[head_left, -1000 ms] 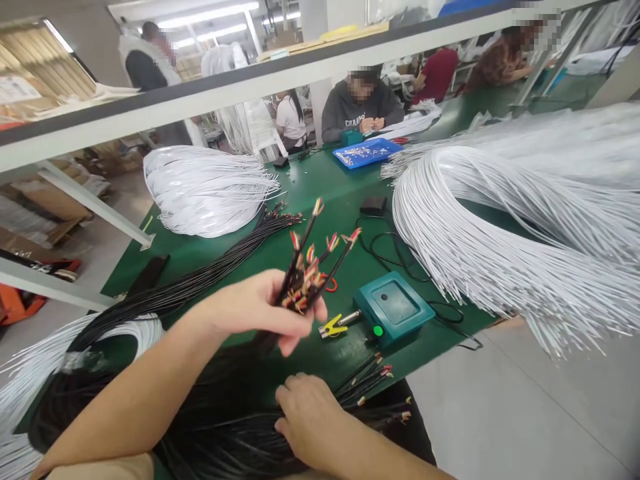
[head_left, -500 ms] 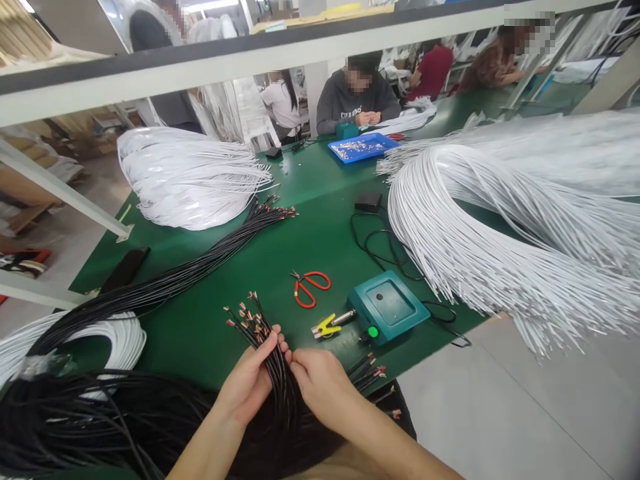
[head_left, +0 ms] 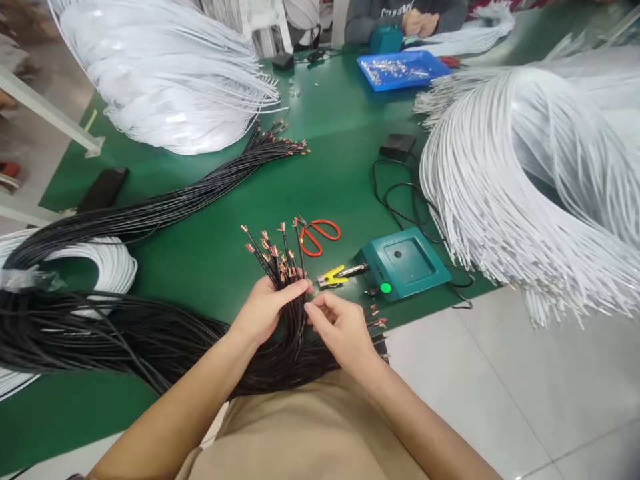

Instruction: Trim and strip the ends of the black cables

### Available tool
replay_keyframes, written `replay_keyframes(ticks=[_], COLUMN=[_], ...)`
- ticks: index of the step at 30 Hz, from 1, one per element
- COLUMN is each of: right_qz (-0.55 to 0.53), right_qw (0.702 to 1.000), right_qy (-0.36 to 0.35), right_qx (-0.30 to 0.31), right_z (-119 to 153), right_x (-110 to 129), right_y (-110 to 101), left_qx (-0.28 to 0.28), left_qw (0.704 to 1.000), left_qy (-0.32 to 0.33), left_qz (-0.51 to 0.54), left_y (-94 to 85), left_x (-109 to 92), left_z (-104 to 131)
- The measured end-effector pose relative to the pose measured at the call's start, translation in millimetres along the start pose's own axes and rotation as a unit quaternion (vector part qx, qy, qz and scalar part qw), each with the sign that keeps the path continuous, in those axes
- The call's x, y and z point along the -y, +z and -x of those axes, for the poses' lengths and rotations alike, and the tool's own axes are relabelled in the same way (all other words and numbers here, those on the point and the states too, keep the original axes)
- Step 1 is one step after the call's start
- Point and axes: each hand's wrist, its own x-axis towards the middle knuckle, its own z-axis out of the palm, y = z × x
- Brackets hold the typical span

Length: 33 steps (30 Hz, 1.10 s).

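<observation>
Where fingers overlap, the left hand (head_left: 267, 303) apparently grips black cables (head_left: 296, 320).

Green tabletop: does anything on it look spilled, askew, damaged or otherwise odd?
Slightly: a few tiny specks lie loose on the green tabletop, outside the blue tray, and one white cable end pokes out beyond the rest of the left white bundle. Nothing looks clearly damaged or knocked over.

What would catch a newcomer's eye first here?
Probably the huge looped bundle of thin white cables on the right of the green table. Next, the black cables with red-and-white stripped ends gripped in the left hand, just left of the red-handled pliers.
</observation>
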Motion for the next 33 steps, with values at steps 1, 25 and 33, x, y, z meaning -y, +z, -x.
replay_keyframes(ticks=[1,25,33], right_qz=[0.007,0.042,0.087], right_qw=[1.000,0.996,0.992], right_qy=[-0.001,-0.060,-0.081], right_qx=[0.003,-0.055,-0.053], right_z=[0.6,-30.2,-33.9], right_x=[1.7,35.9,33.0], right_y=[0.2,-23.7,-21.0], left_qx=[0.001,0.063,0.070], left_qw=[1.000,0.991,0.991], left_qy=[-0.006,0.089,0.084], left_qz=[0.016,-0.071,-0.074], left_y=[0.2,-0.3,-2.7], left_x=[-1.1,-3.5,-0.7], left_z=[-0.5,-9.1,-9.0])
